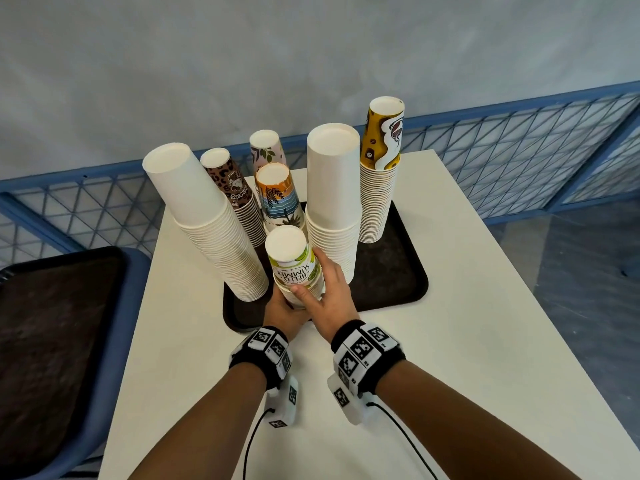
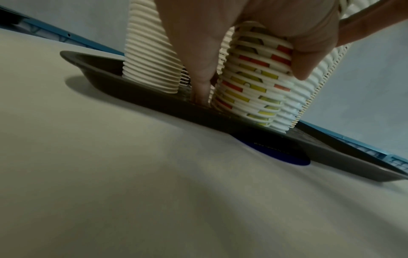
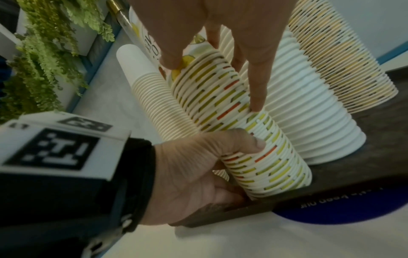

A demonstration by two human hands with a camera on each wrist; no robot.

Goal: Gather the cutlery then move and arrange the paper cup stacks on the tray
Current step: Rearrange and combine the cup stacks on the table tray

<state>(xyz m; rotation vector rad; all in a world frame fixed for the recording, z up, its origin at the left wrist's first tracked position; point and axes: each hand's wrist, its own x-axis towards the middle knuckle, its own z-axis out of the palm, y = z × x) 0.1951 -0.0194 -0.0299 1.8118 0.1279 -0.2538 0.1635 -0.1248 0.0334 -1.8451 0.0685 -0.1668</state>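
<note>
A stack of "Hello Summer" paper cups stands upside down at the front edge of the dark brown tray on the white table. Both hands hold it. My left hand grips its lower part, fingers curled round the rims. My right hand grips higher up, fingers on the far side. Around it on the tray stand two tall plain white stacks and several printed stacks. No cutlery shows in any view.
A second dark tray lies on a blue seat left of the table. A blue mesh fence runs behind. A blue round sticker pokes out under the tray's front edge. Bare tabletop lies to the right.
</note>
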